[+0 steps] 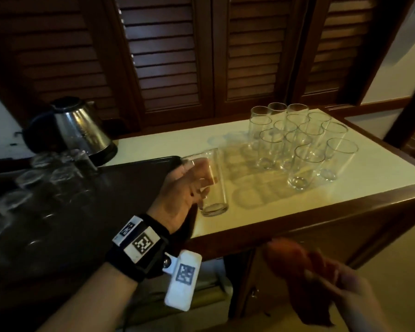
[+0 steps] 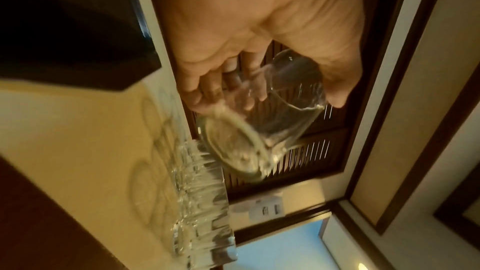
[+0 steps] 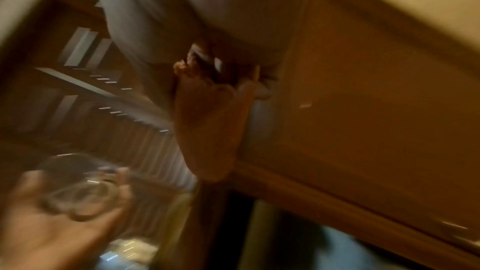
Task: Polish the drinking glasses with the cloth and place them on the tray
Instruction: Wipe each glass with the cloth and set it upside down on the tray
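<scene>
My left hand [image 1: 189, 180] grips a clear tall glass [image 1: 215, 185] between the dark tray [image 1: 130, 178] and the white counter; fingers and thumb curl round its wall [image 2: 285, 110]. Low at the right, blurred, my right hand [image 1: 345, 283] holds a reddish-brown cloth [image 1: 295, 267], which hangs down from it [image 3: 207, 126]. Several upright glasses [image 1: 302, 140] stand in a cluster at the counter's far right. On the tray several more glasses [image 1: 46, 178] stand, seemingly upside down.
A steel kettle [image 1: 82, 128] stands behind the tray at the back left. Dark louvred wooden doors [image 1: 201, 56] rise behind the counter. The white counter [image 1: 261, 202] has a wooden front edge; below it is a cabinet.
</scene>
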Demonstrator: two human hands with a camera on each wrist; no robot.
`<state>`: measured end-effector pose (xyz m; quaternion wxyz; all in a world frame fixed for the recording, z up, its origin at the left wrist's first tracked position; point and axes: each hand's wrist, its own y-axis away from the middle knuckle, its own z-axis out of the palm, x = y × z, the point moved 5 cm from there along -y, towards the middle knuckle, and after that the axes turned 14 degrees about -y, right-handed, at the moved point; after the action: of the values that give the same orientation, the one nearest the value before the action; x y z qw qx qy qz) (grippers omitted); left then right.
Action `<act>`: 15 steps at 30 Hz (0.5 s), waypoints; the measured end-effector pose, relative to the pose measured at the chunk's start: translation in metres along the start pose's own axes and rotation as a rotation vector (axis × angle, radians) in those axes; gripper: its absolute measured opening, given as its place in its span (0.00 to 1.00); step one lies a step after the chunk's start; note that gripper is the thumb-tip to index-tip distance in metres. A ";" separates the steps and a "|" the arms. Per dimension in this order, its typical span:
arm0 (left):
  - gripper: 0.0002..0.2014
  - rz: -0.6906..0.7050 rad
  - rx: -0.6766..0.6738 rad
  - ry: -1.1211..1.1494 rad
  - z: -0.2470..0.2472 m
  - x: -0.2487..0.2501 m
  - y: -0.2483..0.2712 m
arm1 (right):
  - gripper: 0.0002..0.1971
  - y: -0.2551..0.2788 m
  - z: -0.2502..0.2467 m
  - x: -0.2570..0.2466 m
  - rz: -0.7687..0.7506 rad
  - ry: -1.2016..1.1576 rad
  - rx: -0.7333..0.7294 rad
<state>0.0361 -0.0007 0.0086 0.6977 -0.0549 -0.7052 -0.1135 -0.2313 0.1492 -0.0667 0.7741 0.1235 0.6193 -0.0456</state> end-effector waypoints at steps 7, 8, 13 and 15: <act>0.24 -0.019 0.182 0.106 -0.054 -0.009 0.064 | 0.13 -0.020 0.153 -0.040 -0.289 -0.287 -0.278; 0.23 -0.015 0.213 0.116 -0.059 -0.010 0.068 | 0.08 -0.020 0.171 -0.037 -0.332 -0.271 -0.292; 0.23 0.052 0.327 0.073 -0.078 -0.007 0.086 | 0.23 0.002 0.251 -0.014 -0.425 -0.092 -0.650; 0.21 0.048 0.363 0.032 -0.090 -0.009 0.088 | 0.26 0.005 0.264 -0.007 -0.334 -0.089 -0.743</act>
<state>0.1441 0.0638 0.0075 0.7098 0.0567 -0.7014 0.0314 0.0180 0.0883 -0.0060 0.7739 -0.2686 0.5712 0.0510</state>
